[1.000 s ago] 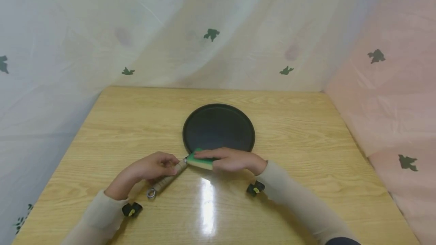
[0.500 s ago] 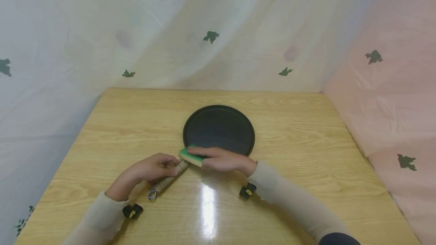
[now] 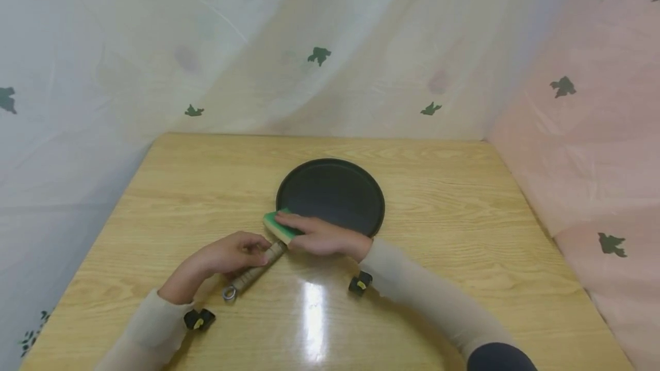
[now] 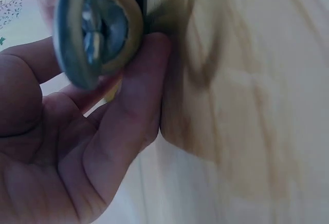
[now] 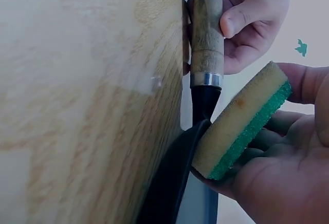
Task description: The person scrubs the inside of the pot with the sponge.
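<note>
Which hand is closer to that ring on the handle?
The left hand: it grips the handle near the metal ring; the right hand is past the handle's far end, holding the sponge.

- A wooden table [image 3: 438, 188] with pale yellowish-brown grain is spreading beneath everything, its far edge running straight across.
- A round black pan [image 3: 335, 193] is lying directly on it, near the middle.
- The pan's wooden handle [image 3: 258, 271] is slanting toward the near left, a metal ring [image 3: 229, 293] finishing its end.
- A bright reflection [image 3: 314, 325] is gleaming on the tabletop, nearer than the pan.
</note>
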{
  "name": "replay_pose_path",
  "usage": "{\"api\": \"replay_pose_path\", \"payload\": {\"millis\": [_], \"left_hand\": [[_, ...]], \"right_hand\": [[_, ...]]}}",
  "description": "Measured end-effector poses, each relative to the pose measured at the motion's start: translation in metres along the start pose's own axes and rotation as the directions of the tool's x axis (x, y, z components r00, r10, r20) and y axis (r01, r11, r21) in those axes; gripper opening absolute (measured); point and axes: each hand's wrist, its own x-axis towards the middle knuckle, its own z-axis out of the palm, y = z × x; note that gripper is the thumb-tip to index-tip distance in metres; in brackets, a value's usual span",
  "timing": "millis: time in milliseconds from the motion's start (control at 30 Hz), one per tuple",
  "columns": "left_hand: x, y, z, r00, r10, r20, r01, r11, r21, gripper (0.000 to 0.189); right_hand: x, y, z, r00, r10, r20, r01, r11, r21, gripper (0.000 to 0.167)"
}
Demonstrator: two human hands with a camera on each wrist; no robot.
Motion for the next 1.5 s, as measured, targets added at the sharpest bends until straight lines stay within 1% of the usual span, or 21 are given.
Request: {"api": "replay_pose_path", "payload": {"millis": [100, 233, 333, 467, 567, 700, 800, 900, 1033, 1133, 1500], "left_hand": [[0.000, -0.001, -0.001, 1.000, 0.002, 0.007, -0.002, 1.000, 0.015, 0.041], [0.001, 0.000, -0.002, 1.000, 0.002, 0.020, -0.002, 1.000, 0.002, 0.042], [0.001, 0.001, -0.002, 1.000, 0.004, 0.018, -0.004, 1.000, -0.001, 0.042], [0.001, 0.002, -0.001, 1.000, -0.001, 0.008, 0.001, 1.000, 0.006, 0.041], [0.001, 0.002, -0.001, 1.000, -0.013, 0.001, 0.013, 1.000, 0.007, 0.040], [0.000, 0.001, -0.001, 1.000, -0.009, -0.007, 0.009, 1.000, 0.008, 0.040], [-0.001, 0.000, -0.001, 1.000, 0.005, -0.010, -0.005, 1.000, 0.009, 0.040], [-0.001, -0.001, 0.000, 1.000, 0.011, -0.007, -0.011, 1.000, 0.003, 0.039], [-0.001, -0.001, 0.001, 1.000, 0.012, -0.003, -0.012, 1.000, 0.001, 0.039], [0.000, 0.000, 0.001, 1.000, 0.012, -0.005, -0.012, 1.000, 0.003, 0.039], [0.000, 0.001, 0.002, 1.000, -0.015, -0.005, 0.015, 1.000, -0.010, 0.038]], "right_hand": [[0.007, -0.001, 0.001, 1.000, 0.003, -0.023, -0.003, 1.000, 0.001, 0.071], [0.014, -0.004, 0.003, 0.998, 0.018, -0.057, -0.017, 1.000, 0.012, 0.072], [0.019, -0.006, 0.005, 0.996, 0.032, -0.089, -0.030, 0.999, 0.021, 0.074], [0.029, -0.008, 0.006, 0.989, 0.077, -0.129, -0.072, 0.996, 0.045, 0.075], [0.036, -0.011, 0.005, 0.980, 0.117, -0.161, -0.106, 0.991, 0.076, 0.075], [0.044, -0.015, 0.004, 0.966, 0.160, -0.204, -0.135, 0.982, 0.130, 0.075], [0.050, -0.016, 0.005, 0.959, 0.177, -0.223, -0.143, 0.977, 0.160, 0.076], [0.055, -0.016, 0.007, 0.953, 0.178, -0.247, -0.132, 0.973, 0.189, 0.076], [0.060, -0.016, 0.009, 0.935, 0.199, -0.294, -0.135, 0.965, 0.223, 0.076], [0.063, -0.017, 0.009, 0.921, 0.224, -0.318, -0.155, 0.961, 0.227, 0.076], [0.076, -0.016, 0.002, 0.897, 0.243, -0.369, -0.170, 0.961, 0.219, 0.077]]}}
